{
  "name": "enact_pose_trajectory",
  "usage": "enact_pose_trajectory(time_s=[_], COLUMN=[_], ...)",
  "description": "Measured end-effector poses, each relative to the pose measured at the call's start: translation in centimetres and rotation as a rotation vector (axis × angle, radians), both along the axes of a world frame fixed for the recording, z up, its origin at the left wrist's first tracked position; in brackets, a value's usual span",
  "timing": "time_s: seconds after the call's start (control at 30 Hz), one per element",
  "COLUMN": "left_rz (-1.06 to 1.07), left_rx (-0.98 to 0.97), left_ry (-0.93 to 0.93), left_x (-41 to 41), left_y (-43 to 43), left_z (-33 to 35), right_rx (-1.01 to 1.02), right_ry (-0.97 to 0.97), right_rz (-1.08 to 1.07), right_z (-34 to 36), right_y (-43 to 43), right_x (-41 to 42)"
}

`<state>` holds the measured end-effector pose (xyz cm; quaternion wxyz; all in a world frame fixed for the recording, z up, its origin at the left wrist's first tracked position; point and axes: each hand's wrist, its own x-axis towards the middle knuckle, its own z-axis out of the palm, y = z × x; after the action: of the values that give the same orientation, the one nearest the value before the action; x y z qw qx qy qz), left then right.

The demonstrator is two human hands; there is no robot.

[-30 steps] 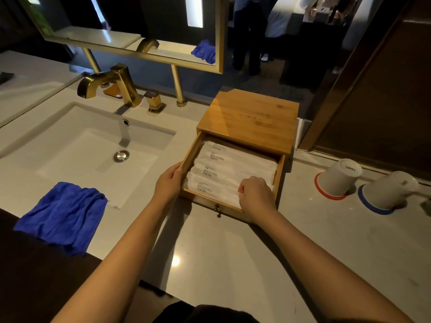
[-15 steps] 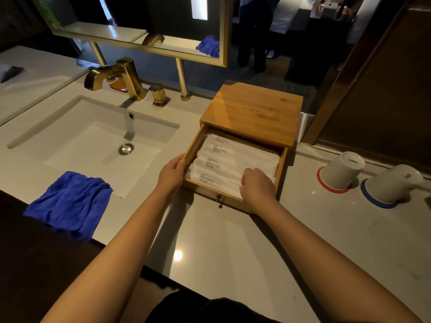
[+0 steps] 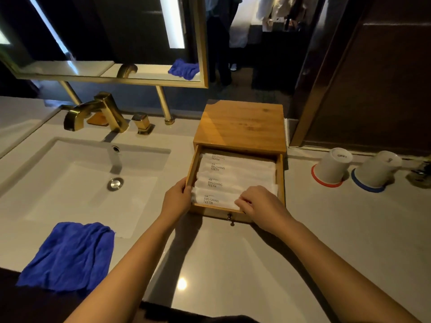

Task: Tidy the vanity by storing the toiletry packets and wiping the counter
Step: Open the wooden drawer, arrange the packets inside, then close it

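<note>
Barely anything's moved: left hand (image 3: 177, 199) still grips the open bamboo drawer (image 3: 280, 183), right hand (image 3: 258, 203) still pinching the front white toothbrush packet (image 3: 215, 199), so wiping's next.

Blue cloth (image 3: 67, 256), white packets (image 3: 231, 183) — black lettering — honey-brown box (image 3: 242, 124), gold faucet (image 3: 98, 113).

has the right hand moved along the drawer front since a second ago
No. The right hand sits at the drawer's front right corner, just right of the small knob, fingers on the nearest packet, as before.
</note>
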<state>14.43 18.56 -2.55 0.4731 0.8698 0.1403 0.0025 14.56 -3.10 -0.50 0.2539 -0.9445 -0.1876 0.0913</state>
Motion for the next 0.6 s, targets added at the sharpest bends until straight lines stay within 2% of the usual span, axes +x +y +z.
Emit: enact_pose_trajectory(time_s=[0.1,0.23,0.47,0.6], left_rz=[-0.073,-0.157,-0.196,-0.185], left_rx=[0.064,0.109,-0.063,-0.017], left_ry=[-0.021,-0.025,-0.035,-0.044], left_x=[0.3,0.7,0.4,0.6], left_y=[0.7,1.4,2.2,1.7], left_z=[-0.4,-0.4,-0.4,-0.2], right_rx=[-0.026,-0.041,0.026,0.093], right_ry=[0.032,-0.023,-0.087,-0.114], right_rz=[0.077,-0.038,-0.173,-0.244], right_z=[0.2,-0.2,-0.3,-0.3], right_y=[0.7,1.5,2.2,2.7], right_x=[-1.5,-2.4,-3.5,-4.2])
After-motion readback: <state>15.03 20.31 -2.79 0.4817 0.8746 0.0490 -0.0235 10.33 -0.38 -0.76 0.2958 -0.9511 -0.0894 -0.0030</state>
